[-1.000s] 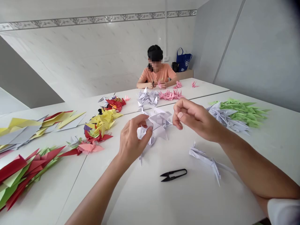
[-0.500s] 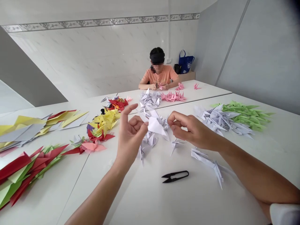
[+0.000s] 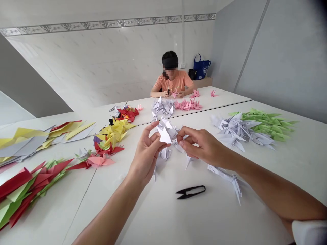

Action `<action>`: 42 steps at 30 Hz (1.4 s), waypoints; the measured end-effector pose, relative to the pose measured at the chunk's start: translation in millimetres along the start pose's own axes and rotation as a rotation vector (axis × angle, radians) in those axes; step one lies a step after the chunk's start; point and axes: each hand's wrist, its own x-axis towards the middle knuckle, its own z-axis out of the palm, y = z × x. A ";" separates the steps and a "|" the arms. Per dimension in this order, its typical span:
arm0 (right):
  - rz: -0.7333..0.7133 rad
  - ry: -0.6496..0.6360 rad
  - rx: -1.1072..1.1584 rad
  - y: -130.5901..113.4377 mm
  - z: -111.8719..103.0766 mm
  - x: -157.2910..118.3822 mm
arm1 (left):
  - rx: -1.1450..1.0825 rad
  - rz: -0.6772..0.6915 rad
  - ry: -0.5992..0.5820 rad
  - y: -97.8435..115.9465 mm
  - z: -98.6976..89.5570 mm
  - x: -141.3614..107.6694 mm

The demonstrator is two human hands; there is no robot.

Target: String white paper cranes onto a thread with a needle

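Note:
Between the thumb and fingers of my left hand is a folded white paper crane, held above the table. My right hand is closed in a pinch right beside the crane's right side. Whatever its fingertips grip is too small or hidden to make out. Under and behind my hands lie more white paper cranes, partly covered by the fingers. A pair of black thread snips rests on the table in front of me, and several folded white pieces lie beneath my right forearm.
Piles of white cranes and green cranes sit to the right. On the left are yellow cranes, red and green folded pieces and paper sheets. Across the table a person handles a pink crane near pink cranes.
My right hand has moved left, up to the crane. The crane has turned in my left hand, and the left index finger has bent down closer to it.

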 end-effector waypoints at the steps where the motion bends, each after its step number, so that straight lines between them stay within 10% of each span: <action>1: -0.002 0.001 0.001 -0.5 0.0 -0.2 | 0.007 0.014 0.005 0.2 0.2 0.0; 42: -0.007 0.001 0.063 -8.7 -1.0 -2.0 | 0.136 0.232 0.060 -0.9 -1.8 2.3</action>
